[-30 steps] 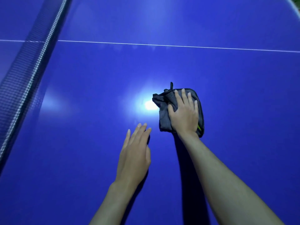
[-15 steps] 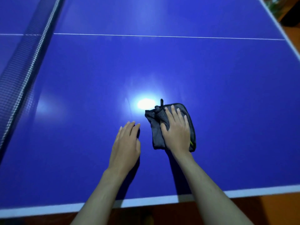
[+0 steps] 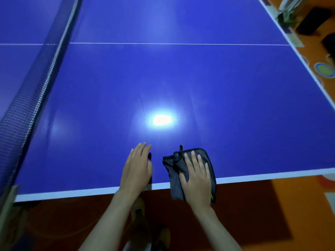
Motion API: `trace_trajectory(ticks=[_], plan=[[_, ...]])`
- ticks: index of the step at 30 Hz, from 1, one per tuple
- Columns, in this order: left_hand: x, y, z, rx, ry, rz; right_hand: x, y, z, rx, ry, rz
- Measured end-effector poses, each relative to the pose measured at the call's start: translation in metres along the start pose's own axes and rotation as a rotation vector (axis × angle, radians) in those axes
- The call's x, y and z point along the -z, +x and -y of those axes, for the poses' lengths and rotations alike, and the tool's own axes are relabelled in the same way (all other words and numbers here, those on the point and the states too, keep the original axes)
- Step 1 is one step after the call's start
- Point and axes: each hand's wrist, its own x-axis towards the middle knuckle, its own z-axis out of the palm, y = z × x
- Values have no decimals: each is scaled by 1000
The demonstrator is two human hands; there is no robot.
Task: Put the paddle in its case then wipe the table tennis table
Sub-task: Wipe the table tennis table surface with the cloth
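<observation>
Blue and glossy, the table tennis table (image 3: 181,78) fills the view, with a lamp glare near its middle, the net (image 3: 36,78) running up the left side and an orange floor (image 3: 299,214) below the white near edge. Neither paddle nor case is in view, so the wiping step looks to be the one in hand.

What could go wrong: the grey cloth (image 3: 174,178) already hangs partly past the white edge line. If the right hand (image 3: 196,180) draws nearer the body, I judge that the cloth could slide off and drop to the floor, since nothing clamps it. A loose cord at its far corner might also drag or snag. The left hand (image 3: 136,171) lies flat on the table just beside the cloth, fingers straight, holding nothing; leaning on it could smear the surface.

As for the grip, the right hand lies palm down on top of the cloth, fingers extended and slightly spread, pressing rather than pinching. The cloth sits under the palm and fingers, and pokes out on the left, far and right sides
</observation>
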Motion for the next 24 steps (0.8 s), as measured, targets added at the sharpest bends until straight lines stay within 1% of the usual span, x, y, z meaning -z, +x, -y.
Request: trace_trajectory(ticks=[6, 8, 11, 14, 19, 24], plan=[[11, -12, 21, -1, 8, -7, 9, 16, -14, 94, -37, 100], [20, -13, 34, 2, -4, -28, 10, 15, -9, 53, -18, 92], [40, -13, 57, 16, -16, -58, 5, 11, 12, -76, 31, 23], [63, -13, 91, 20, -17, -95, -7, 3, 53, -130, 17, -27], [120, -14, 162, 72, -16, -101, -35, -5, 147, -69, -33, -12], [182, -10, 235, 61, 42, -127, -67, -17, 261, -28, -52, 23]])
